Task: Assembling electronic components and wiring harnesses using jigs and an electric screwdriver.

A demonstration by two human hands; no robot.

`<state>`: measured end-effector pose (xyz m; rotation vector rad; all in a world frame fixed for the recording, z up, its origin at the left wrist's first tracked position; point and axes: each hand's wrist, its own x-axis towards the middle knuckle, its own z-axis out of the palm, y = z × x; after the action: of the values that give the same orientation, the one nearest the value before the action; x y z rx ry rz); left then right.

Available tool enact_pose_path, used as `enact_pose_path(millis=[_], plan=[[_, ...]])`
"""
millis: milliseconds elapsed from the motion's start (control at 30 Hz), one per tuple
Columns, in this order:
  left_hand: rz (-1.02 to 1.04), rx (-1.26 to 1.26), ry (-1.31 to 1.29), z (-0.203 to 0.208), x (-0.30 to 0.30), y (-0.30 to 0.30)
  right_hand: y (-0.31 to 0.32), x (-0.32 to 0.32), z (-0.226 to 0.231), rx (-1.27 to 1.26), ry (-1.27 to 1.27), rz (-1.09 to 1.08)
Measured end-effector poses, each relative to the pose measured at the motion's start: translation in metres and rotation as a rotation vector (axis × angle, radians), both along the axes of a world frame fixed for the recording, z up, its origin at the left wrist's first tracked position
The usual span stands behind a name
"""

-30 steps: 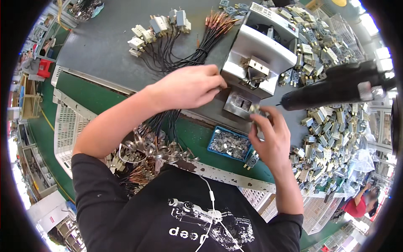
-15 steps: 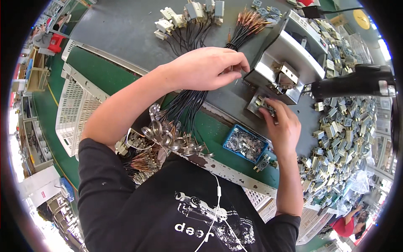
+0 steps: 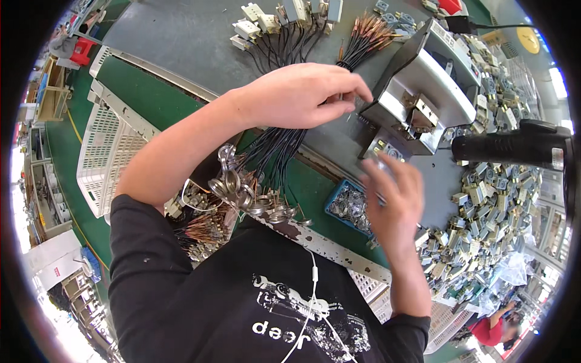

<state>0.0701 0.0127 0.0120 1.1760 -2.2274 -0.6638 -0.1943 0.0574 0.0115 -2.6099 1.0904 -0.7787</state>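
My left hand [image 3: 315, 97] hovers over a bundle of black wires [image 3: 272, 151], left of a bent sheet-metal machine [image 3: 399, 91]. Its thumb and forefinger are apart, with nothing seen between them. Blurred by motion, my right hand [image 3: 393, 199] is beside and partly over a blue tray [image 3: 334, 195] of small metal pieces. Whether its fingers hold anything is unclear. A small connector part [image 3: 382, 147] lies on a plate at the machine's foot, just beyond the right hand. Inside the machine a metal block [image 3: 422, 115] is mounted.
Connectors [image 3: 260, 25] cap wires at the back; copper-tipped wires [image 3: 368, 33] lie beside them. Metal rings [image 3: 242, 196] hang at the bench's near edge. Grey and cream connectors [image 3: 490, 206] pile up on the right, below a black cylindrical arm [image 3: 514, 146]. A white basket [image 3: 112, 151] stands left.
My right hand has drawn back from the plate at the machine's foot towards the blue tray, which it now partly covers. The left hand stays by the wires. The whole view has shifted slightly.
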Motion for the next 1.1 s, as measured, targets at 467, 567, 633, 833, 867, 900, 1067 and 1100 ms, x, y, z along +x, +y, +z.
enact_pose_path(millis=[467,567,633,833,867,900,1067,1100], plan=[[0.057,0.011,0.133,0.017,-0.016,-0.002,-0.002,-0.024,0.058,0.306,0.245,0.068],[-0.123,-0.264,-0.039,0.015,-0.032,-0.004,-0.013,-0.037,0.049,0.294,0.279,0.012],[-0.135,-0.303,-0.060,0.011,-0.048,-0.008,-0.011,-0.049,0.019,0.339,0.034,-0.019],[-0.246,-0.258,-0.085,-0.013,-0.079,-0.018,0.008,-0.057,-0.015,0.339,0.007,-0.169],[-0.261,-0.248,-0.097,-0.016,-0.081,-0.021,0.007,-0.057,-0.014,0.417,-0.095,-0.172],[-0.268,-0.248,-0.096,-0.018,-0.083,-0.021,0.007,-0.057,-0.013,0.492,-0.199,-0.176],[-0.264,-0.260,-0.160,-0.022,-0.086,-0.021,0.015,-0.071,-0.023,0.713,-0.321,-0.209],[-0.267,-0.259,-0.159,-0.022,-0.088,-0.021,0.016,-0.073,-0.023,0.732,-0.347,-0.194]])
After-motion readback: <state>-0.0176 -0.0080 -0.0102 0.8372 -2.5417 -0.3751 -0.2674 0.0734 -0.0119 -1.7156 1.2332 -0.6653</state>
